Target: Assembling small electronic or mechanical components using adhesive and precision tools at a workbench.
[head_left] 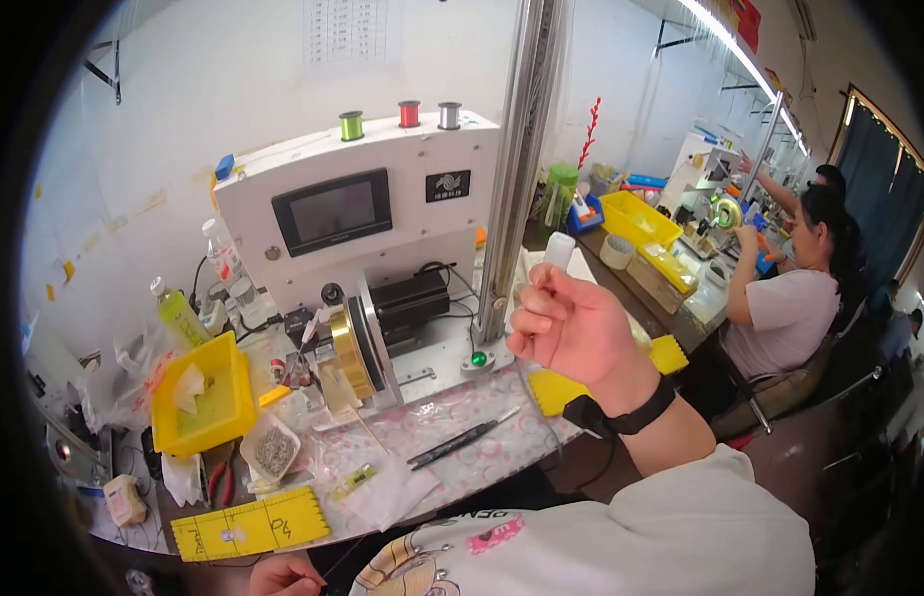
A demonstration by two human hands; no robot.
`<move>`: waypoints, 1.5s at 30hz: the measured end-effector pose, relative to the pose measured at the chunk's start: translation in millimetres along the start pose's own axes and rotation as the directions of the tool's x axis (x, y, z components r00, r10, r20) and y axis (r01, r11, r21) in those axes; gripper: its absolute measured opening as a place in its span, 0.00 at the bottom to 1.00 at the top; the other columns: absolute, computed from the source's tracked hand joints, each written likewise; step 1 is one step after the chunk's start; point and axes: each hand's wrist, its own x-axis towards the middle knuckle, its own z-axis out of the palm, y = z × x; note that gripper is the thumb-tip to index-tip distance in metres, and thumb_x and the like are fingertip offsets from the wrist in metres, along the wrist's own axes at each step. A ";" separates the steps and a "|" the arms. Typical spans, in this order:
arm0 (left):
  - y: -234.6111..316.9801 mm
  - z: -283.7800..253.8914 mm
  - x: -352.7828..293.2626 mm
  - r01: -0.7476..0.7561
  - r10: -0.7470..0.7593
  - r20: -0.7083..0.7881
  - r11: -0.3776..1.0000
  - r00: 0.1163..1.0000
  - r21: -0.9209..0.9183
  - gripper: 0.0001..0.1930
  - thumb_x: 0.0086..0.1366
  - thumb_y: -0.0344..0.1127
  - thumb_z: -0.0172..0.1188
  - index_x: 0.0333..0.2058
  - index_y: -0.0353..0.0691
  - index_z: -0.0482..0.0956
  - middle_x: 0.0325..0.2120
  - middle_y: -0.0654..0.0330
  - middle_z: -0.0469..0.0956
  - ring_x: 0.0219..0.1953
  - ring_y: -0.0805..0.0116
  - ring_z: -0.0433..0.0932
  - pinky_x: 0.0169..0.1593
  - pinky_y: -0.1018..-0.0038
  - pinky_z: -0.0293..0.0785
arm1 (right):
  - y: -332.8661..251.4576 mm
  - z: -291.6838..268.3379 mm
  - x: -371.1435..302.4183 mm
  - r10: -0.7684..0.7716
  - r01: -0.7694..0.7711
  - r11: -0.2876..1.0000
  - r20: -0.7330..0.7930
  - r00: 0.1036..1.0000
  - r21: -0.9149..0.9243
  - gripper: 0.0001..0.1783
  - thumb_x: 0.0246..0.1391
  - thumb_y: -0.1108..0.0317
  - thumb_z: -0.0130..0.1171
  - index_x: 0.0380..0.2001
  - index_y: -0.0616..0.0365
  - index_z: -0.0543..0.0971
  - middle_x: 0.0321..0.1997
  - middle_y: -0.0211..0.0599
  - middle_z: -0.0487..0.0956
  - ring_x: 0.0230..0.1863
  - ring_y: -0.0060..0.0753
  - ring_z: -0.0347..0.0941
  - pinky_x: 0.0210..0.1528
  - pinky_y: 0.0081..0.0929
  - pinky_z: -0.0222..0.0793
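My right hand (581, 323) is raised to the right of the machine, its thumb and index finger pinched together and the other fingers curled. Right above the pinch shows a small white rounded piece (558, 250); I cannot tell whether the fingers hold it or it stands behind them. My left hand (286, 576) is low at the bottom edge, partly cut off, with its fingers closed. What it holds, if anything, is hidden. Nearest to it lies a yellow strip (248, 524) with dark handwriting. A dark pen-like tool (464, 437) rests on the patterned table cover.
A white machine (382, 228) with a screen, a brass wheel (353, 353) and thread spools on top stands ahead. To the left are a yellow tray (241, 382), a dish of small metal pieces (276, 452) and red-handled pliers (221, 482). Co-workers (787, 288) sit at right.
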 end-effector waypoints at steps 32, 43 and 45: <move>-22.4 50.2 114.0 0.140 -0.140 -0.004 0.988 0.990 -0.062 0.06 0.61 0.29 0.51 0.26 0.33 0.70 0.13 0.68 0.62 0.14 0.81 0.55 0.19 0.82 0.49 | 43.6 -152.9 28.2 -0.047 0.137 0.976 -0.454 0.890 0.167 0.04 0.53 0.71 0.52 0.29 0.59 0.71 0.16 0.21 0.57 0.19 0.16 0.53 0.22 0.15 0.51; -24.0 48.4 120.1 0.121 -0.121 0.003 0.989 0.993 -0.087 0.06 0.60 0.29 0.52 0.26 0.33 0.69 0.13 0.68 0.62 0.13 0.81 0.55 0.19 0.82 0.48 | 42.0 -155.7 30.0 -0.049 0.149 0.974 -0.477 0.877 0.173 0.03 0.51 0.73 0.54 0.29 0.60 0.71 0.14 0.19 0.56 0.17 0.15 0.51 0.21 0.15 0.49; -24.0 46.9 120.3 0.109 -0.110 -0.009 0.987 0.994 -0.116 0.06 0.60 0.29 0.52 0.26 0.33 0.70 0.14 0.68 0.62 0.14 0.81 0.54 0.19 0.82 0.48 | 43.4 -160.0 30.2 -0.028 0.112 0.979 -0.436 0.900 0.169 0.04 0.54 0.72 0.50 0.27 0.59 0.70 0.16 0.21 0.57 0.19 0.17 0.52 0.21 0.16 0.50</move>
